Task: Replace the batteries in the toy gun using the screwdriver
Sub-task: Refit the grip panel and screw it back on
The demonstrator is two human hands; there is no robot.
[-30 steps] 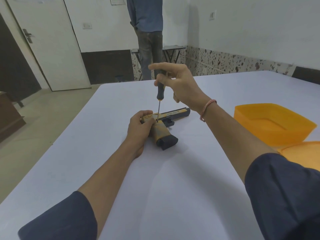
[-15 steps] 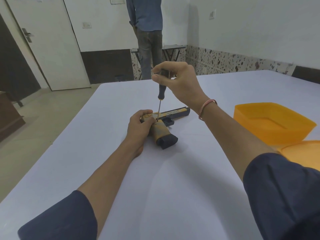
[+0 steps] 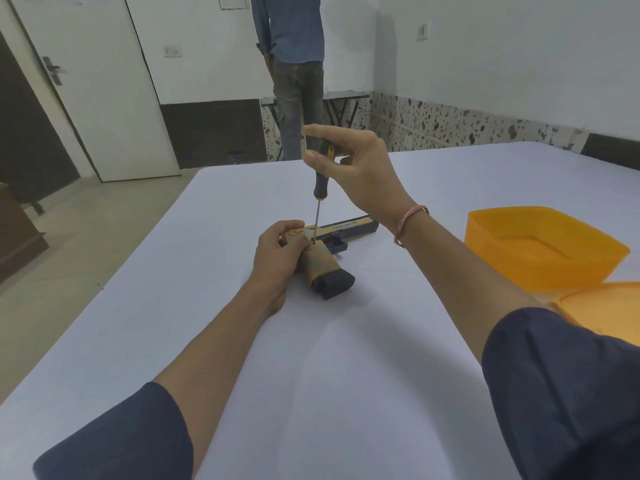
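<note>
**Screwdriver tip was on the toy gun**

The toy gun (image 3: 323,266) lay flat on its side on the white table (image 3: 311,375). My left hand (image 3: 277,254) gripped its rear end, pinning it down. My right hand (image 3: 360,168) pinched the screwdriver (image 3: 320,183) by the handle, shaft nearly upright, tip touching the gun just above the grip. An orange tub (image 3: 540,251) sat off to the right.

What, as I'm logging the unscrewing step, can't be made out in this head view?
- Screw under the screwdriver tip: too small to see, and crowded by the left hand.
- Rear of the toy gun: covered by that hand.
- Batteries: none in view.
- Orange lid: cut off by the picture's right edge.
</note>
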